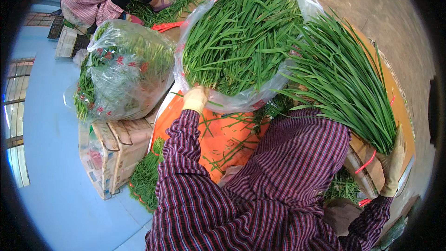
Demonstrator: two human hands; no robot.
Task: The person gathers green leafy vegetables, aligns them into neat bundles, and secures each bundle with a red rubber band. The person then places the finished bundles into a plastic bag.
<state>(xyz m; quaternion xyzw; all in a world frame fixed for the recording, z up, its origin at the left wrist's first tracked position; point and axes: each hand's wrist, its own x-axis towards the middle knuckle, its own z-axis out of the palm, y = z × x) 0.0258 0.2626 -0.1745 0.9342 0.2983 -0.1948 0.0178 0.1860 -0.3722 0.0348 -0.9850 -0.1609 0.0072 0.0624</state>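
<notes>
My left hand (195, 99), in a pale glove, is at the near left rim of a large clear plastic bag (237, 104), its fingers closed at the plastic and the stem ends. Long green leaves, like garlic chives (240, 38), fill that bag. On the right, my right hand (393, 160), also gloved, lies against the lower end of a big bundle of the same leaves (348, 80). The bundle rests over a wooden board (407, 136) and its tips reach the bag's rim. A red tie (366, 162) hangs beside the board by my right hand.
A second filled plastic bag (129, 73) stands at left above plastic crates (115, 150). Tied green bunches (146, 177) lie beside an orange sheet (223, 139) with loose leaves. Another person (94, 3) sits at the upper left among more leaves, near red ties (167, 26).
</notes>
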